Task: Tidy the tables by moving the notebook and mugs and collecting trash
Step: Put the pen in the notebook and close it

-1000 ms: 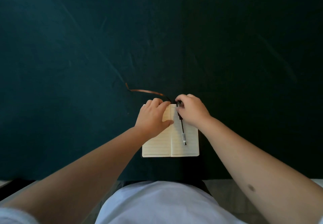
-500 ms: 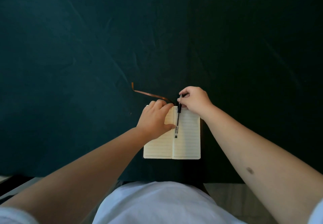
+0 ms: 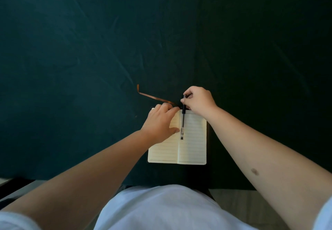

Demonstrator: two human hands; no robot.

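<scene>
While the notebook [image 3: 186, 140] lies open on the dark green tablecloth [image 3: 89, 50], both hands work at its top edge. It sits near the table's front edge, just ahead of the person's white shirt [image 3: 161, 208], lined cream pages up, spine running away from the camera.

Left hand [image 3: 159, 122]: palm down on the upper part of the left page, fingers together and laid flat, fingertips at the top edge by the spine, thumb stretched toward the gutter. Pressing on the page, not gripping anything.

Right hand [image 3: 199, 100]: just past the top edge of the right page, fingers curled, thumb and forefinger pinched on the top end of a black pen [image 3: 183, 118]. The pen runs straight down along the gutter, far end beyond the page top, near end about midway down the pages. Whether the lower end touches the paper cannot be told.

A brown ribbon bookmark [image 3: 154, 98] comes out at the top of the spine, trails up-left across the cloth, and ends in a short bent tip. The left fingertips sit just beside where it starts.

No mugs or trash in view. Both forearms are bare, with short white sleeves at the frame edges.
</scene>
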